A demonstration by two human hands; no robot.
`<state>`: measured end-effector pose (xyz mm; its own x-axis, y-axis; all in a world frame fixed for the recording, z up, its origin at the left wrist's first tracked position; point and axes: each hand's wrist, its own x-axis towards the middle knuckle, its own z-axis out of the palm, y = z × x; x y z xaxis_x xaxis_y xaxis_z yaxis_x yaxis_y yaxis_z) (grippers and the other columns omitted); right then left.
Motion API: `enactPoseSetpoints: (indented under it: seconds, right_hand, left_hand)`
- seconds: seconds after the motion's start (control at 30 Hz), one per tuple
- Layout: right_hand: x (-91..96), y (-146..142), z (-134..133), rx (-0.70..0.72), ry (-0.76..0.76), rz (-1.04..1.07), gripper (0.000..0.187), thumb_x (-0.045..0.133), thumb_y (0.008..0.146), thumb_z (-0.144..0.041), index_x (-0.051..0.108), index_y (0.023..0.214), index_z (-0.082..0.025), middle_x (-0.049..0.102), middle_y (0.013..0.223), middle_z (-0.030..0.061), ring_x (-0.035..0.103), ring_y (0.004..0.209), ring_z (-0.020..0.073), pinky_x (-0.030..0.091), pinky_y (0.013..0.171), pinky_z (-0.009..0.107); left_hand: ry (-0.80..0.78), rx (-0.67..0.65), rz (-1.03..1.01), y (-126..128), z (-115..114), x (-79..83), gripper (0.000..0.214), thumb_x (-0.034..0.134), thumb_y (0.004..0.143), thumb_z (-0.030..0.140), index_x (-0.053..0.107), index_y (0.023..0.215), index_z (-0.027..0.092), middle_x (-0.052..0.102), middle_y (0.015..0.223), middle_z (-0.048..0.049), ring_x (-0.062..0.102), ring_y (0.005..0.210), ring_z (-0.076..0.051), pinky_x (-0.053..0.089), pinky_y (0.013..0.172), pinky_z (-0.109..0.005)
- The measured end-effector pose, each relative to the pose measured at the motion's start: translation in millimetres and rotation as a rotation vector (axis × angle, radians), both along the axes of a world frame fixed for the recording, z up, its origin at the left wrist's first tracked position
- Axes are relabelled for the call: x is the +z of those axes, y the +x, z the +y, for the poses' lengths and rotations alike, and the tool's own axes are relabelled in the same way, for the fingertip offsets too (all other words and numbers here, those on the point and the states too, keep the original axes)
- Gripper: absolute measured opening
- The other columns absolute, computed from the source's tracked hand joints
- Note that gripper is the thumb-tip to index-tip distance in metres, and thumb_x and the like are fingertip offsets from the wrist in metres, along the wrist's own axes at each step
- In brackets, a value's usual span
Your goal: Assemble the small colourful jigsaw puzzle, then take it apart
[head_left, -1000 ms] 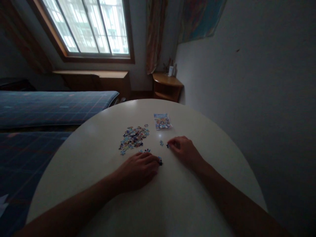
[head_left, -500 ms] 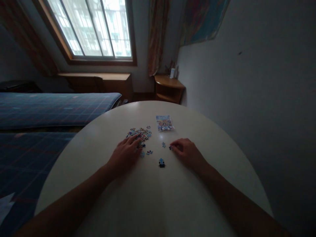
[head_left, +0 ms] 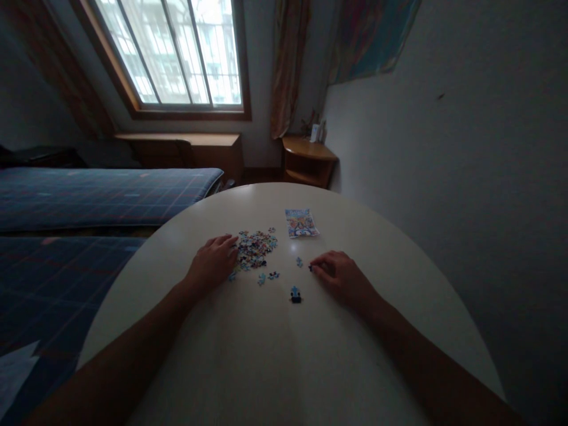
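A pile of small mixed-colour jigsaw puzzle pieces lies left of the table's middle. At its left edge rests my left hand, fingers stretched out and touching the outer pieces. My right hand lies to the right, thumb and forefinger pinching a dark puzzle piece at the tabletop. Between the hands is a loose light-blue piece. Nearer to me sits a small joined group of blue and black pieces. Two more loose pieces, one light blue and one darker, lie below the pile.
A printed picture packet lies behind the pieces on the round white table. A plaid-covered bed stands to the left, a wall to the right. A wooden corner cabinet is beyond the table.
My left hand has moved left off the pile, uncovering more pieces. My right hand keeps its pinch in nearly the same place. The whole view has shifted slightly.
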<state>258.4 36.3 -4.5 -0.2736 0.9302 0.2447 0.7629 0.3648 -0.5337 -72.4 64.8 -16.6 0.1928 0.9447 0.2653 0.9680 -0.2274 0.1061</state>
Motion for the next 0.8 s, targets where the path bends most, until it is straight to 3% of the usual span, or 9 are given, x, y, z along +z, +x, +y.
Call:
enactPoseSetpoints:
  seconds: [0.23, 0.43, 0.53, 0.7, 0.8]
  right_hand:
    - [-0.3, -1, -1, 0.046, 0.017, 0.000, 0.014, 0.062, 0.087, -0.026, 0.074, 0.093, -0.024, 0.072, 0.100, 0.0067, 0.061, 0.098, 0.0237, 0.046, 0.090, 0.040]
    - [-1.5, 0, 0, 0.054, 0.010, -0.021, 0.014, 0.062, 0.088, -0.026, 0.074, 0.093, -0.023, 0.072, 0.100, 0.0063, 0.061, 0.098, 0.0235, 0.045, 0.090, 0.040]
    - [-1.5, 0, 0, 0.051, 0.009, -0.029, 0.015, 0.061, 0.088, -0.027, 0.074, 0.094, -0.024, 0.071, 0.101, 0.0066, 0.061, 0.099, 0.0239, 0.045, 0.090, 0.040]
    - [-1.5, 0, 0, 0.046, 0.010, -0.032, 0.014, 0.063, 0.087, -0.026, 0.074, 0.094, -0.023, 0.070, 0.103, 0.0074, 0.060, 0.100, 0.0243, 0.045, 0.091, 0.041]
    - [-3.3, 0, 1, 0.050, 0.020, -0.049, 0.014, 0.065, 0.085, -0.025, 0.074, 0.096, -0.024, 0.070, 0.105, 0.0073, 0.060, 0.101, 0.0246, 0.045, 0.092, 0.042]
  left_hand:
    - [0.077, -0.051, -0.109, 5, 1, 5.1, 0.023, 0.057, 0.090, 0.034, 0.077, 0.096, 0.026, 0.068, 0.123, -0.0057, 0.061, 0.112, -0.030, 0.050, 0.099, -0.048]
    - [0.077, -0.204, -0.213, 6, 6, -2.4, 0.019, 0.057, 0.090, 0.030, 0.075, 0.094, 0.026, 0.069, 0.118, -0.0040, 0.061, 0.110, -0.025, 0.049, 0.099, -0.042]
    - [0.087, -0.193, -0.236, 7, 7, -4.5, 0.018, 0.057, 0.091, 0.032, 0.072, 0.093, 0.024, 0.070, 0.116, -0.0045, 0.061, 0.109, -0.025, 0.048, 0.099, -0.042]
    - [0.085, -0.171, -0.258, 6, 12, -8.3, 0.024, 0.057, 0.091, 0.036, 0.070, 0.108, 0.023, 0.070, 0.116, -0.0064, 0.059, 0.112, -0.026, 0.045, 0.102, -0.045]
    - [0.066, -0.189, -0.254, 3, 17, -12.2, 0.024, 0.057, 0.090, 0.037, 0.073, 0.104, 0.024, 0.069, 0.118, -0.0062, 0.060, 0.112, -0.026, 0.043, 0.105, -0.044]
